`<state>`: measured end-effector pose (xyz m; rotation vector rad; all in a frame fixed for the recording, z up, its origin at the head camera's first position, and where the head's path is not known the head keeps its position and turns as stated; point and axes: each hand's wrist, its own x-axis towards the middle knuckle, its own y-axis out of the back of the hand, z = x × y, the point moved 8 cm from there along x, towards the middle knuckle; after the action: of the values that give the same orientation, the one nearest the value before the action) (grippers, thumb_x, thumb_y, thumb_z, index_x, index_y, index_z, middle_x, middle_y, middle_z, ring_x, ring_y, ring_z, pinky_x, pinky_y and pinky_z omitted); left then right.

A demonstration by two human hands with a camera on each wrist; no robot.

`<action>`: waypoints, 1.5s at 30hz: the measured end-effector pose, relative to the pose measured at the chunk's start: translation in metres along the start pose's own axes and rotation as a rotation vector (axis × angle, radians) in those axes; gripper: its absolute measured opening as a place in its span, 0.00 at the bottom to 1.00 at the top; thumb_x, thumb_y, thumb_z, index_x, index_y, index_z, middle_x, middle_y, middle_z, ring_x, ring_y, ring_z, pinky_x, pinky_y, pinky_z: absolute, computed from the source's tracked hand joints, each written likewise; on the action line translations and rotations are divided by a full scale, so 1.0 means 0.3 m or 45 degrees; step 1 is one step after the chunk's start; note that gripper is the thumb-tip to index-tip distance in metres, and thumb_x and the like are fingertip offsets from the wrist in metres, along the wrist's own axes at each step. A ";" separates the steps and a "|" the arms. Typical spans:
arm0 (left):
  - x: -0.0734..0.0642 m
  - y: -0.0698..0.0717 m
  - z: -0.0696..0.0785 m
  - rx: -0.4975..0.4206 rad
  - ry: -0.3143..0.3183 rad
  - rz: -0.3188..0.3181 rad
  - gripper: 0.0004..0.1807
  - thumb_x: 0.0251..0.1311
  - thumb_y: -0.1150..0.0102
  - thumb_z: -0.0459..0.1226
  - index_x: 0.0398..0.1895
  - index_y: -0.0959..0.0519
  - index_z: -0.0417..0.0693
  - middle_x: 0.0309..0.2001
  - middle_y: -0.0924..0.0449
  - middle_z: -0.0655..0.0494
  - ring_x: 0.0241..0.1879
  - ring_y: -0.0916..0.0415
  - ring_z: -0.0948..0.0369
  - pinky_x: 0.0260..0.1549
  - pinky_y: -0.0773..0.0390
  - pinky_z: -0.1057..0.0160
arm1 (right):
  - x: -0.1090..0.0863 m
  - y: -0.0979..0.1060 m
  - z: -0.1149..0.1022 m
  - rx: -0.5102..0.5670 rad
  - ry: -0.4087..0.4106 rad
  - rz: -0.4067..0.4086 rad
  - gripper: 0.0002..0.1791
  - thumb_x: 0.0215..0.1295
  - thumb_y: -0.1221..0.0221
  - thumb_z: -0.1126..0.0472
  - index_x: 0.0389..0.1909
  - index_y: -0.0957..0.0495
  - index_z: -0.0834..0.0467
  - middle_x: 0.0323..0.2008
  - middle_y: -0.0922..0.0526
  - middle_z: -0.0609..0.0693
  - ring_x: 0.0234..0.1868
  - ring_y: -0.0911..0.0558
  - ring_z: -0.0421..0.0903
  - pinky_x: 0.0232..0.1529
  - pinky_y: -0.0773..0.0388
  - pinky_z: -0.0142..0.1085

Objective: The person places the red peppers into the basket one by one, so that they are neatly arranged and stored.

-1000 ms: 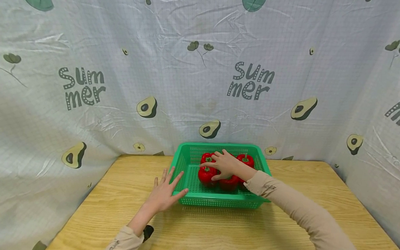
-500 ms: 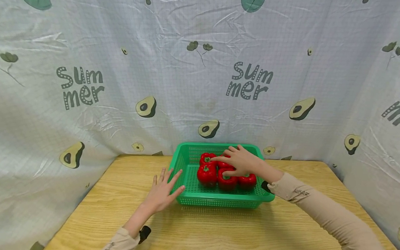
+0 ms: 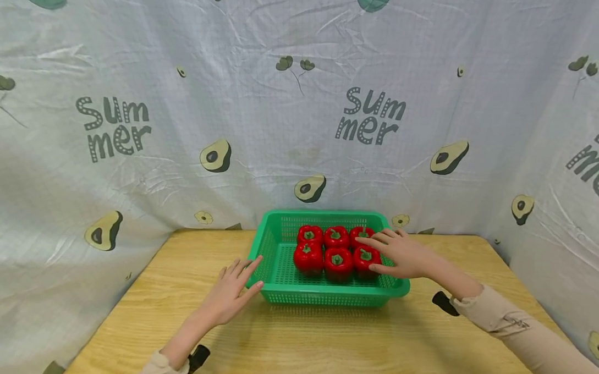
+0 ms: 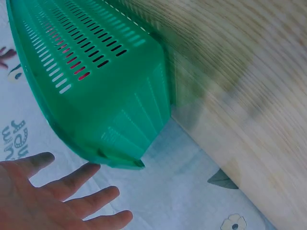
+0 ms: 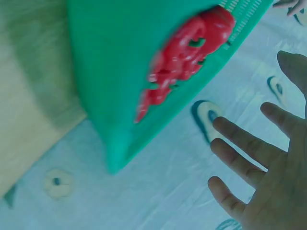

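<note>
Several red bell peppers (image 3: 338, 264) with green stems stand in two rows inside a green plastic basket (image 3: 325, 290), toward its middle and right. My right hand (image 3: 401, 254) hovers with spread fingers over the basket's right side, nearest the right-hand peppers, and holds nothing. In the right wrist view, a gap shows between the right fingers and the basket. At the basket's left end is my left hand (image 3: 228, 292), its fingers extended beside the rim. The left wrist view has the left fingers (image 4: 91, 203) spread near the basket's corner; whether they touch it, I cannot tell.
The basket stands near the back edge of a wooden table (image 3: 318, 347). A pale curtain (image 3: 262, 108) printed with avocados and the word "summer" hangs behind and along the sides.
My right hand has moved right from above the middle peppers toward the basket's right side, uncovering all the peppers. My left hand has shifted slightly left and down.
</note>
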<state>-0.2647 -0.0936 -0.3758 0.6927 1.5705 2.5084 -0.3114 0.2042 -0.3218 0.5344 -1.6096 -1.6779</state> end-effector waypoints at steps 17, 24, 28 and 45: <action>-0.083 0.086 -0.103 0.075 -0.017 0.145 0.29 0.63 0.54 0.45 0.66 0.42 0.47 0.63 0.41 0.39 0.62 0.45 0.40 0.53 0.43 0.35 | -0.276 -0.096 0.170 0.009 -0.214 0.341 0.30 0.55 0.40 0.54 0.58 0.33 0.60 0.49 0.26 0.55 0.51 0.30 0.54 0.44 0.35 0.53; -0.092 0.102 -0.172 0.083 0.066 0.126 0.31 0.63 0.53 0.46 0.66 0.44 0.43 0.65 0.45 0.37 0.65 0.52 0.38 0.55 0.47 0.34 | -0.337 -0.164 0.241 -0.009 -0.354 0.386 0.31 0.52 0.38 0.55 0.57 0.33 0.61 0.51 0.27 0.59 0.52 0.32 0.57 0.44 0.38 0.57; -0.084 0.114 -0.200 0.116 0.087 0.125 0.32 0.62 0.53 0.47 0.66 0.44 0.41 0.65 0.47 0.36 0.65 0.54 0.37 0.55 0.48 0.34 | -0.363 -0.194 0.276 -0.017 -0.405 0.401 0.33 0.51 0.37 0.55 0.58 0.34 0.62 0.52 0.29 0.61 0.52 0.33 0.59 0.43 0.39 0.59; -0.033 0.115 -0.284 0.234 0.172 0.074 0.35 0.63 0.57 0.52 0.68 0.48 0.43 0.70 0.60 0.40 0.69 0.63 0.42 0.58 0.58 0.33 | -0.418 -0.249 0.383 -0.060 -0.570 0.404 0.35 0.57 0.44 0.46 0.61 0.39 0.63 0.59 0.37 0.66 0.56 0.37 0.63 0.46 0.44 0.60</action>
<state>-0.2873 -0.1832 -0.3799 0.6083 1.8721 2.5219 -0.3321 0.3694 -0.4039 -0.1336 -1.8426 -1.6581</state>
